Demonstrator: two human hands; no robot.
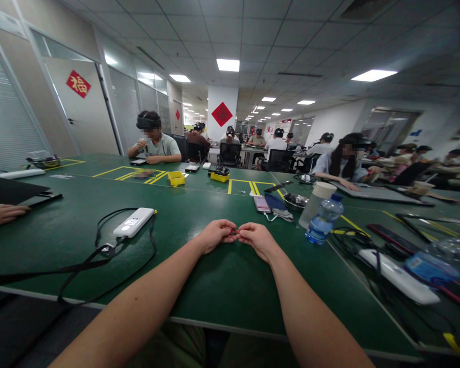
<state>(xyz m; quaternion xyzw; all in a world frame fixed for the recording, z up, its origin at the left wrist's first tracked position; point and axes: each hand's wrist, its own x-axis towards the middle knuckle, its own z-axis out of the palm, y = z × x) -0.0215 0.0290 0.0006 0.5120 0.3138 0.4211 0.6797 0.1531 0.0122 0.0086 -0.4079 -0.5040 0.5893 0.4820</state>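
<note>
My left hand [218, 236] and my right hand [257, 240] meet just above the green table [230, 286], fingertips almost touching. Between them is a tiny red and dark piece [233, 232], too small to name. The left thumb and fingers are pinched on its left side. From the right, my other thumb and forefinger pinch at its reddish end. Whether it is one part or two, I cannot tell. Both forearms rest near the table's front edge.
Left lies a white power bank [135, 222] with black cables. On the right stand a water bottle [325, 220], a whitish bottle [315, 203] and a metal bowl [295, 200]. Yellow trays [176, 178] sit farther back. A co-worker's hand [4, 214] is at far left; other people sit around.
</note>
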